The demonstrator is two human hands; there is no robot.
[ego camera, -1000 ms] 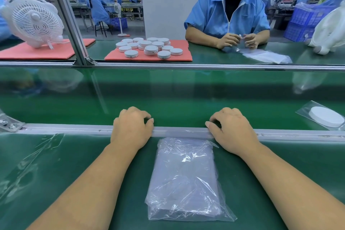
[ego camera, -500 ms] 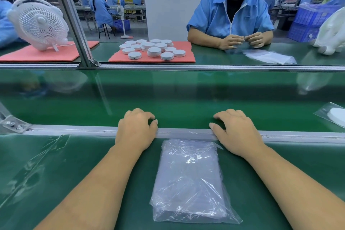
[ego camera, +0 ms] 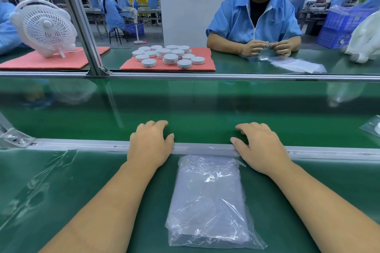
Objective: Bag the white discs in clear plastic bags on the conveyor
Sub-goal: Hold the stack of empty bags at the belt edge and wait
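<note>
Head view: both hands (ego camera: 151,144) (ego camera: 261,148) loosely spread, empty, on the rail (ego camera: 201,148); bag stack (ego camera: 207,201) unlabelled.

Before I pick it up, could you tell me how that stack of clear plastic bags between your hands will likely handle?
The stack of clear plastic bags looks crinkled and thin, so probably floppy and light. Its glossy film suggests the bags may slide apart.
</note>
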